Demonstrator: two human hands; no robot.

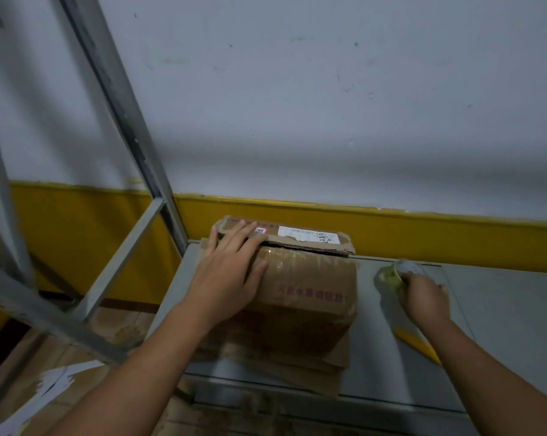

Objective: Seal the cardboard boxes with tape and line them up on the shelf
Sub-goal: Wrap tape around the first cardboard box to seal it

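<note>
The cardboard box (309, 294) is set on the grey shelf (501, 309), on a sheet of flattened cardboard (297, 369). The left hand (231, 272) is laid flat on the box top, its straight fingers (239, 234) spread across the seam between the flaps and pressed onto them. A white label (306, 234) is seen on the far flap, just beyond those fingertips. A tape roll (388, 276) is gripped by the curled fingers of the right hand (426, 297), beside the box. A yellow cutter (413, 339) is partly hidden under the right forearm, behind that hand.
</note>
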